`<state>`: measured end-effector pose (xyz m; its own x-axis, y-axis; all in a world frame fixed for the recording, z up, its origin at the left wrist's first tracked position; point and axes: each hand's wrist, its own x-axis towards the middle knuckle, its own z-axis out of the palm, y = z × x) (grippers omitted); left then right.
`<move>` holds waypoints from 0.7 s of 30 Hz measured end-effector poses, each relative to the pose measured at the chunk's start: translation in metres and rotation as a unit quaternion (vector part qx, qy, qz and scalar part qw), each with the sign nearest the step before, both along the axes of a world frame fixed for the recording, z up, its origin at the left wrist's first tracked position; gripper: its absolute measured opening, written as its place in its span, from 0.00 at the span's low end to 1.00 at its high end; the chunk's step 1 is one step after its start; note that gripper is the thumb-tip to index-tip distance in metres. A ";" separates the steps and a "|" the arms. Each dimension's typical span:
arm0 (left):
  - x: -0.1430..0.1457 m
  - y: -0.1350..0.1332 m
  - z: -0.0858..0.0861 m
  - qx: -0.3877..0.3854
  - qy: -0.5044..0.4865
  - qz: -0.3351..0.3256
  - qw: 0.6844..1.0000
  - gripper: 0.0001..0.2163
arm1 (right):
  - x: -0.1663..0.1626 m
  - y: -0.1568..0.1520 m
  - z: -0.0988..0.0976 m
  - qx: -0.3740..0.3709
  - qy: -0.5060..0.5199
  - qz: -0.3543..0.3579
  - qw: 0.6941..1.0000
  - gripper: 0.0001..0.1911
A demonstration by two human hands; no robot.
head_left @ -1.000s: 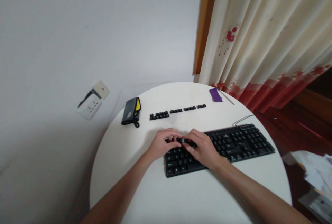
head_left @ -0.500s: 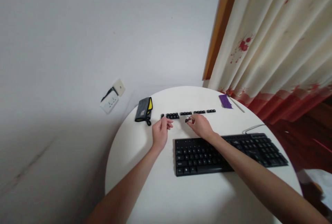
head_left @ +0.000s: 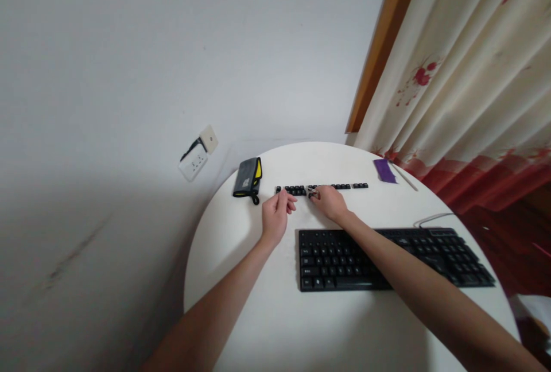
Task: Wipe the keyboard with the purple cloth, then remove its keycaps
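My right hand (head_left: 330, 203) is pinched at the front of the row of black keycaps (head_left: 295, 190). Its fingertips are on a small black keycap (head_left: 311, 195), beside a thin silvery piece (head_left: 312, 190) too small to make out. That keycap sits low, close to the second line of the row, and my fingers partly cover it. My left hand (head_left: 276, 214) rests at the left end of the row, fingers loosely curled and apart, with nothing visible in it. Below my right forearm lies a black keyboard (head_left: 336, 263), partly hidden by the arm.
A grey pouch with yellow lining (head_left: 247, 178) lies left of the row. At the far right are a purple cloth (head_left: 384, 171) and a thin stick (head_left: 405, 178). The round white table (head_left: 258, 326) stands against a wall with a socket (head_left: 193, 162); a curtain (head_left: 465, 102) hangs to the right.
My right hand has carried the keycap up and left against the row. My left hand keeps its place at the row's left end. The whole view has shifted slightly.
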<state>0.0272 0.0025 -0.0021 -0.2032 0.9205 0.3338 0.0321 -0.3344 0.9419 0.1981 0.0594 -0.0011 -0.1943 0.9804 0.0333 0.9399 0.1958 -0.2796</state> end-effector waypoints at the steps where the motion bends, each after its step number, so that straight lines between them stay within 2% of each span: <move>1: 0.000 0.000 0.000 0.000 0.000 0.000 1.000 0.22 | 0.000 -0.001 0.000 0.000 -0.002 -0.004 1.000 0.10; 21: 0.000 -0.002 0.003 -0.006 -0.003 -0.005 1.000 0.22 | -0.012 0.005 -0.004 -0.010 -0.011 -0.041 0.999 0.12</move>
